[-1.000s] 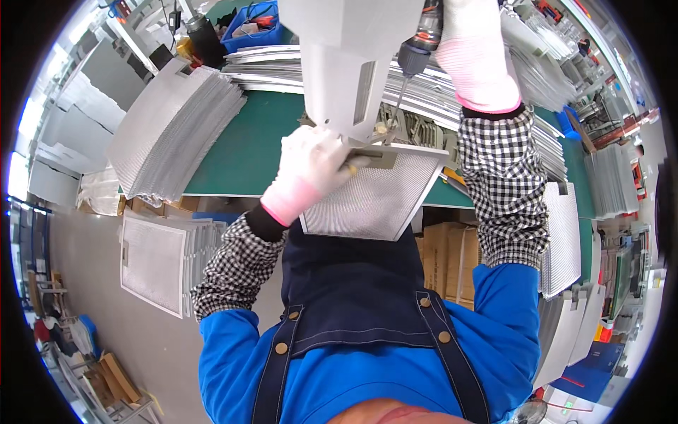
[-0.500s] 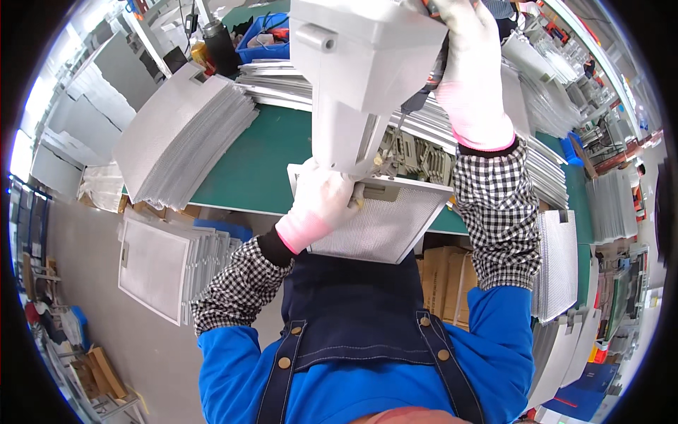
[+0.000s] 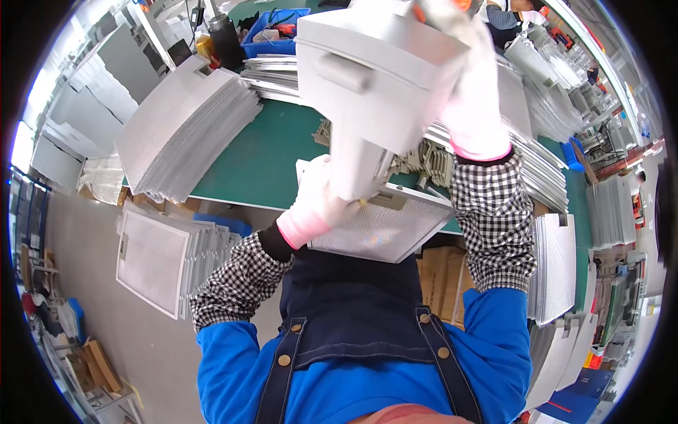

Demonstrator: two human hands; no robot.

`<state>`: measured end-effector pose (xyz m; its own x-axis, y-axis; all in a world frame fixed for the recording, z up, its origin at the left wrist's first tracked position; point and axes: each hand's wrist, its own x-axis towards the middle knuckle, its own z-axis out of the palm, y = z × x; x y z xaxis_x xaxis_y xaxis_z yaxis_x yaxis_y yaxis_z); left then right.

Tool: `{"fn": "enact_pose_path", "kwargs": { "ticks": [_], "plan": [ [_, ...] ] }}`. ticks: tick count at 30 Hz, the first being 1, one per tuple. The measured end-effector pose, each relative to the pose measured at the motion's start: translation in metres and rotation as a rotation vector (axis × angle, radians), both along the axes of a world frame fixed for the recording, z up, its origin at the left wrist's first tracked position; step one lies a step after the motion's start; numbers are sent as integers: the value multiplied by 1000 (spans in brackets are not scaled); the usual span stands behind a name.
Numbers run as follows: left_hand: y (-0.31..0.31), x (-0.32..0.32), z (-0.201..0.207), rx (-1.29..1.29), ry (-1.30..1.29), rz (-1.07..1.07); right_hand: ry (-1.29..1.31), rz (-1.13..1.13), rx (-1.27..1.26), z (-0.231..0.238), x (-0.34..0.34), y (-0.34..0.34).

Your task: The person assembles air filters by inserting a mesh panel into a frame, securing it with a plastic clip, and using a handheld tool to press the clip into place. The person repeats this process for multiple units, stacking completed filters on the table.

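Observation:
My gloved left hand [image 3: 321,200] is closed on the top edge of a framed metal mesh filter panel [image 3: 388,230], tilted against the bench edge. Its thumb lies beside a small tan plate [image 3: 387,200] on the frame. A large pale housing [image 3: 374,78] hangs close in front, its narrow lower end over the left fingers. My gloved right hand [image 3: 466,78], smeared by motion, is raised at the housing's right side. Its fingers curl round a power tool with orange parts [image 3: 419,13], mostly hidden behind the housing.
A heap of small tan metal latches [image 3: 431,164] lies on the green bench [image 3: 244,166] behind the panel. Stacked mesh panels [image 3: 187,134] stand at left, with more stacks at right [image 3: 554,265]. A blue bin [image 3: 272,48] and a dark bottle [image 3: 224,44] are farther back.
My right hand has pulled up and away, and the tool's dark nose and bit, seen above the latches before, are out of sight. The housing appears farther right. The left hand keeps its hold.

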<state>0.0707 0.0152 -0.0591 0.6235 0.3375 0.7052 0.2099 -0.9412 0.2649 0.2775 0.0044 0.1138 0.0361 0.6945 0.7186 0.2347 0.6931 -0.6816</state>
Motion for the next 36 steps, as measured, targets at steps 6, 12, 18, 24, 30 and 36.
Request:
{"fn": "enact_pose_path", "kwargs": {
  "ticks": [6, 12, 18, 24, 30, 36],
  "plan": [
    [-10, -9, -4, 60, 37, -84, 48, 158, 18, -26, -14, -1],
    [-9, -8, 10, 28, -45, -182, 113, 215, 26, -38, -10, -1],
    [-5, -15, 5, -40, 73, 145, 524, -14, 15, -22, -39, 6],
    [-6, -79, -82, -1130, -258, 59, -55, -297, 23, 28, 15, 14],
    [10, -74, -64, -1214, -302, 154, -556, -757, 28, 26, 173, 1],
    [40, -90, -19, -1240, -669, 191, -664, -902, -72, -19, 334, 26]
  ]
}}
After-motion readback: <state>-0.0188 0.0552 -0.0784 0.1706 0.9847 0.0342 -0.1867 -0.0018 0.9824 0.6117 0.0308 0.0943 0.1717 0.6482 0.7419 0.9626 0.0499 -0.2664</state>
